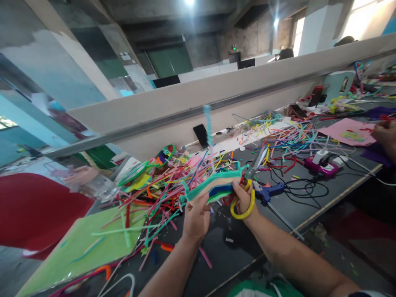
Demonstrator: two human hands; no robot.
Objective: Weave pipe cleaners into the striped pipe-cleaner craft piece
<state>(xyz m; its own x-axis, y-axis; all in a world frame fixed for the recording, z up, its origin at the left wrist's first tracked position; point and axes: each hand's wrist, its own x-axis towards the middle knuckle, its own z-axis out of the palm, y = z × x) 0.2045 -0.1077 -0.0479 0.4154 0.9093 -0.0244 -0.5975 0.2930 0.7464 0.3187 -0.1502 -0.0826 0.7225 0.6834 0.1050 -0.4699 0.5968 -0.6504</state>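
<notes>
A flat craft piece made of pipe cleaners (pixel 225 176), with turquoise, cream, blue and green bands, is held up above the table. My left hand (pixel 196 216) pinches its lower left edge between thumb and fingers. At its right end, the thumb of my right hand (pixel 243 199) presses against the piece. Scissors with yellow handles (pixel 253 206) hang around that same hand, their blades pointing up and away. A fuzzy light-blue and pink stem (pixel 209 132) rises behind the piece; whether it is joined to it I cannot tell.
Loose pipe cleaners (pixel 173 181) are heaped behind and left of my hands. A blue glue gun (pixel 270 190) lies at right, near a purple power strip (pixel 321 167) with cables. A phone (pixel 201 135) leans on the divider. Another person's hand (pixel 385 134) is at far right.
</notes>
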